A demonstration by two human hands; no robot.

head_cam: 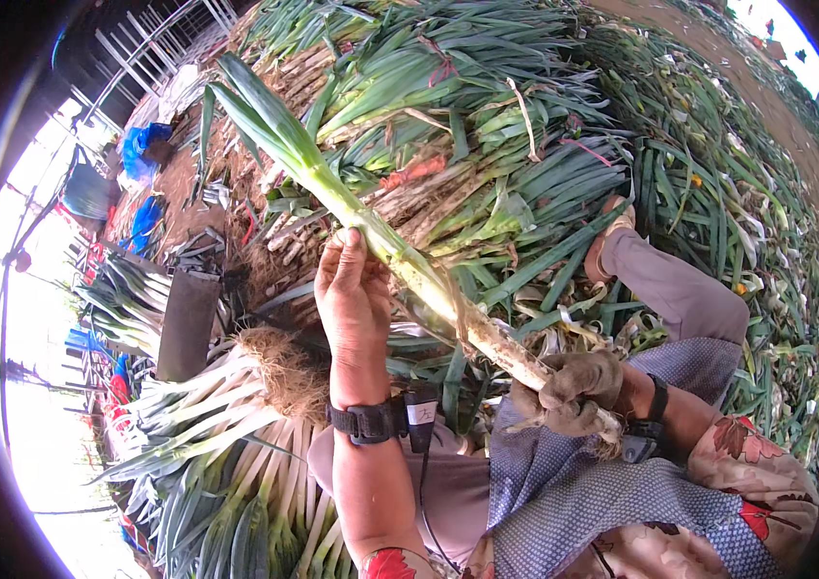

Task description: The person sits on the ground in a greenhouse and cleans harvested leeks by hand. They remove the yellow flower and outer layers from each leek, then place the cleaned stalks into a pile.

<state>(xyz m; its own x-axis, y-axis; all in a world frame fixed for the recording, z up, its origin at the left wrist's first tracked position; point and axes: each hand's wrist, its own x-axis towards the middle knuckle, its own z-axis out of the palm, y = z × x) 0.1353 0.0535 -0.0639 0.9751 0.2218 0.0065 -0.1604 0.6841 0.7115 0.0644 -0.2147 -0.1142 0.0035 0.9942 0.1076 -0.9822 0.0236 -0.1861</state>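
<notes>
A long Welsh onion or leek [417, 279] lies diagonally across the middle of the view. Its green leaves point up and left, and its soiled white base with roots points down and right. My right hand [577, 391], in a brown work glove, grips the white base just above the roots. My bare left hand [353, 297] pinches the stalk's edge about midway, thumb on top and fingers curled. A loose, dry outer skin [460, 311] hangs around the stalk between my hands. The grey patterned apron [569, 492] on my lap is beneath my right hand.
Clean white-stemmed stalks [236, 420] with bushy roots are piled at lower left, near an upright dark panel [189, 326]. Untrimmed bundles [482, 174] lie ahead. Leaf waste [757, 239] covers the ground at right. Blue plastic [142, 152] and metal racks [142, 51] stand at upper left.
</notes>
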